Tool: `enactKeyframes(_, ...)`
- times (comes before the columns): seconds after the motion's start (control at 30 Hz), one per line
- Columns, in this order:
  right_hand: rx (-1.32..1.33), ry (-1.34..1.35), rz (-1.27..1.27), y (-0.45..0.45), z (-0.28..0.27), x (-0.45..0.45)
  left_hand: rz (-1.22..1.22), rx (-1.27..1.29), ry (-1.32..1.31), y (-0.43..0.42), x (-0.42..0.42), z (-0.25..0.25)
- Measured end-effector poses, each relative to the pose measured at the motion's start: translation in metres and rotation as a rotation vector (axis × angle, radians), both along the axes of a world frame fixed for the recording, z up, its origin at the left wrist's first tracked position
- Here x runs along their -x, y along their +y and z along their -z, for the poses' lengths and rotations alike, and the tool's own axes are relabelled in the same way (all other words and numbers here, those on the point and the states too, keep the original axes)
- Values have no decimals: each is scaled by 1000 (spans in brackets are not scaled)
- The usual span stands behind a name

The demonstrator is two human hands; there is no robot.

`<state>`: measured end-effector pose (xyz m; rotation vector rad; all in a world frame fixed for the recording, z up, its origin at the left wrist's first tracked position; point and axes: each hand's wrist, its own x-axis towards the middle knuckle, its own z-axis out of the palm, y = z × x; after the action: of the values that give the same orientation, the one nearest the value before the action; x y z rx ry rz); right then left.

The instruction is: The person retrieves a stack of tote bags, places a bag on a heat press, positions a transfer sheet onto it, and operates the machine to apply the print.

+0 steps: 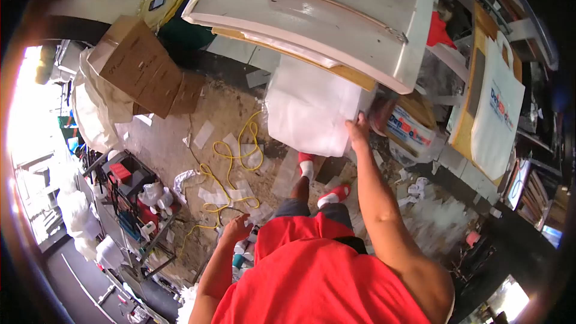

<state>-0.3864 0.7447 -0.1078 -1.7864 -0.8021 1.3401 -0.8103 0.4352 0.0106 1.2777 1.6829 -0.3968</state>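
A flat white stack, looking like fabric or sheets with clear plastic at its edges, hangs out below the front of a large white machine or table. My right hand is stretched forward, its fingers and thumb closed on the right edge of this stack. Low beside my body is my left hand, with loosely bent fingers apart and nothing visible in them. It is nearest to a yellow cord and several small containers on the floor.
Cardboard boxes stand at the left. A white printed tote bag lies on a wooden board at the right, near a plastic-wrapped printed bundle. Paper scraps litter the floor. A cluttered rack stands at lower left.
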Motion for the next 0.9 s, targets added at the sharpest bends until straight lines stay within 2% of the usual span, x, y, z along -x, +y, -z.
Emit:
enactKeyframes(0.1, -63, 17, 21, 30, 45, -19, -104, 43, 8, 0, 5, 10)
enactKeyframes(0.17, 86, -563, -100, 43, 56, -26, -162, 50, 0, 9, 1, 9)
enactKeyframes(0.23, 84, -476, -89, 53, 43, -29, -219, 53, -8, 19, -3, 9)
enactKeyframes(0.3, 77, -618, 24, 70, 33, -22, -306, 22, -73, 24, -2, 11)
enactKeyframes(0.37, 161, -575, -25, 81, 26, -20, -310, 6, -91, 21, 0, 19)
enactKeyframes(0.43, 267, -747, 1, 85, 16, -13, -304, -14, -115, 23, 2, 22)
enactKeyframes(0.53, 194, -709, 40, 83, 93, -35, -323, -1, -121, 30, 2, 14)
enactKeyframes(0.63, 227, -642, 22, 85, 101, -47, -339, 1, -108, 26, 7, 12)
enactKeyframes(0.73, 164, -721, 43, 79, 30, -41, -334, -31, -112, 20, 12, 23)
enactKeyframes(0.83, 55, -700, 121, 60, 9, -56, -240, -122, -110, 32, 8, 32)
enactKeyframes(0.87, 27, -604, 165, 51, -2, -63, -225, -256, -146, 44, 3, 37)
enactKeyframes(0.9, 20, -618, 180, 39, -16, -73, -208, -392, -185, 58, -3, 42)
